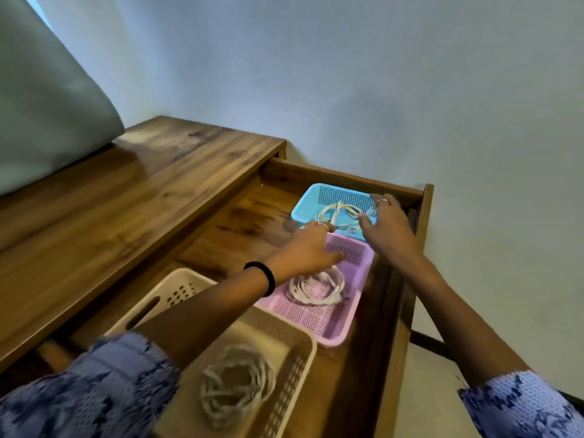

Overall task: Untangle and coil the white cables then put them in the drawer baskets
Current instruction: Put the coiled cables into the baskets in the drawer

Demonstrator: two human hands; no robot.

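Bare drawer floor (240,229) lies left of the blue basket (308,202); drawer's side wall (422,222) hems its right

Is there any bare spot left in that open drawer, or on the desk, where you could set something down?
Yes. Bare drawer floor lies left of the blue basket, between the desk edge and the hands. The desk top is bare up to the grey fabric. The right side is crowded: blue, pink basket and beige basket each hold a cable.
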